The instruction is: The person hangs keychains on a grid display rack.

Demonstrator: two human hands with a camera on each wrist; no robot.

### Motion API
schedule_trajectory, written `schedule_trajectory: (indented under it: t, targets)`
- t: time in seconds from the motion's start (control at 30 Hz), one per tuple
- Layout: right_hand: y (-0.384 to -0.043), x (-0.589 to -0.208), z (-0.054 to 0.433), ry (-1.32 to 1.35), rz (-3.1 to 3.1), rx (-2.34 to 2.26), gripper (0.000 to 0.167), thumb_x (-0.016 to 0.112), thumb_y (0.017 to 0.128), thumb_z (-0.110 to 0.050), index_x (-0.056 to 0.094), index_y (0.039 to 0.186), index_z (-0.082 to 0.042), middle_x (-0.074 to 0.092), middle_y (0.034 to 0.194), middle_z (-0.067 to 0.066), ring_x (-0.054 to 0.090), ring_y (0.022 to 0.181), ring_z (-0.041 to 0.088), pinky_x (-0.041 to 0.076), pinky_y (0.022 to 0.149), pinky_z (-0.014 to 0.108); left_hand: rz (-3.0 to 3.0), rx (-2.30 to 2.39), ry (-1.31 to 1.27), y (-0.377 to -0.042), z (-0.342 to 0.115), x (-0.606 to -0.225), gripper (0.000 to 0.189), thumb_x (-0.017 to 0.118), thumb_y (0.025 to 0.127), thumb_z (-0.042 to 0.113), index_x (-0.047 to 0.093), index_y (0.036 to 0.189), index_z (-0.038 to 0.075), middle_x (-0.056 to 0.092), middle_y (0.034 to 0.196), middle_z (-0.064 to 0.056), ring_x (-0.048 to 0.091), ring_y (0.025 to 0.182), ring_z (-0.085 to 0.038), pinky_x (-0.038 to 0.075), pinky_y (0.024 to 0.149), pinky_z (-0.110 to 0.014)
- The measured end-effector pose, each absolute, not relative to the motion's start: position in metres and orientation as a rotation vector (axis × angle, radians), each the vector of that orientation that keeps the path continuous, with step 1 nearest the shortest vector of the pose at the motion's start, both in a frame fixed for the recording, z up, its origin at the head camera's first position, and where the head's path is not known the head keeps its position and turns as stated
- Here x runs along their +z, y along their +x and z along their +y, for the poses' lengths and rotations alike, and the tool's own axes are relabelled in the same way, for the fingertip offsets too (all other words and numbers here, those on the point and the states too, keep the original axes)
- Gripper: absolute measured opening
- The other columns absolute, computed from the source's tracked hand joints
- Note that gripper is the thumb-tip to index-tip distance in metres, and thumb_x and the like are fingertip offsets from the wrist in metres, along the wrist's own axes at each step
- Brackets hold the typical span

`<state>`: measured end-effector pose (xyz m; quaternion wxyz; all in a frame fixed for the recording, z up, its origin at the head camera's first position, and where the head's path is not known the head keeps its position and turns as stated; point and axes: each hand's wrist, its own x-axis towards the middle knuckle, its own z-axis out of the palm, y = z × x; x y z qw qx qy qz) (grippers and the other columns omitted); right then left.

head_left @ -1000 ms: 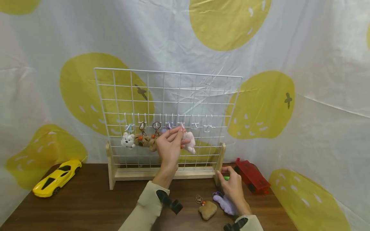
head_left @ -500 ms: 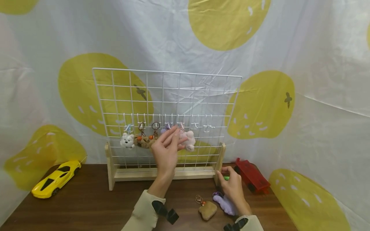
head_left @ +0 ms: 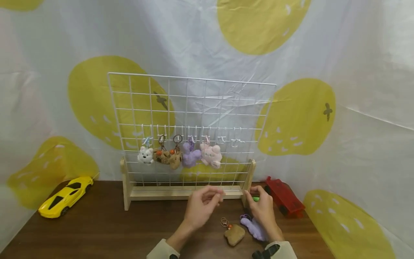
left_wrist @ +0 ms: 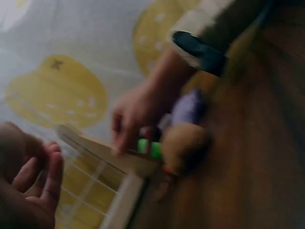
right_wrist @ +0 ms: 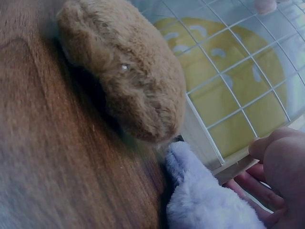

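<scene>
Wire rack (head_left: 186, 111) carries five plush keychains (head_left: 191, 155)

In the head view we see the rack upright on its wooden base (head_left: 155, 194). The keychains hang side by side across its lower half: a white bear (head_left: 146, 155) at the left, then two brown plushes (head_left: 176, 160) touching each other, a purple plush (head_left: 191, 158) and a pink plush (head_left: 211, 155).

The right hand (head_left: 262, 205) grips the right post (head_left: 248, 183) near its foot, thumb on one side and bent fingers on the other. The left hand (head_left: 202, 207) hovers before the base, fingers loosely bent and thumb close to the fingertips; it appears to hold nothing, though its wrist view is blurred.

On the dark table (head_left: 97, 230), nearer us, a tan plush (head_left: 234, 235) with a ring lies beside a lilac plush (head_left: 254, 228), which the right wrist partly covers. A green object (head_left: 256, 199) peeks out by the right hand. Just beyond sits a red toy vehicle (head_left: 285, 197); left of the rack stands a yellow toy car (head_left: 66, 197). Behind everything we see a pale cloth (head_left: 362, 43) printed with large yellow fruit.
</scene>
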<state>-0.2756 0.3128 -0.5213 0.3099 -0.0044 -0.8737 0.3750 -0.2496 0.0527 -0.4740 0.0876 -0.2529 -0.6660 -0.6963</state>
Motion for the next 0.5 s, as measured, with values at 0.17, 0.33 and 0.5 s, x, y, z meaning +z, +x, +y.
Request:
schedule_trajectory:
  t: [0.17,0.33,0.5]
  targets:
    - [-0.274,-0.520,0.314,-0.014,-2.312,0.989,0.018,0.083,0.096,-0.010,0.074,0.107,0.001,0.082,0.102,0.017,0.081,0.096,0.033,0.066,0.085,0.050,-2.357,-1.872,-0.948,-0.248,0.063,-0.510,0.011,0.075,0.100,0.005,0.082,0.107,0.011,0.085,0.106,-0.002,0.082,0.100,-0.021,0.066,0.086,-0.024]
    - [-0.274,-0.521,0.315,-0.028,-2.314,1.002,0.018,0.083,0.096,-0.010,0.073,0.107,0.000,0.082,0.103,0.016,0.081,0.097,0.034,0.066,0.087,0.054,-2.584,-1.602,-1.054,-0.248,0.072,-0.520,0.010,0.079,0.099,0.014,0.084,0.104,0.020,0.083,0.106,0.008,0.075,0.099,-0.005,0.063,0.088,-0.025]
    - [-0.275,-0.521,0.314,-0.009,-2.309,0.989,0.018,0.084,0.095,-0.011,0.074,0.106,0.000,0.082,0.101,0.015,0.081,0.095,0.032,0.067,0.084,0.047,-2.763,-1.298,-1.052,-0.242,0.076,-0.520,0.033,0.078,0.098,0.014,0.077,0.130,0.012,0.071,0.134,-0.001,0.064,0.118,-0.016,0.057,0.102,-0.033]
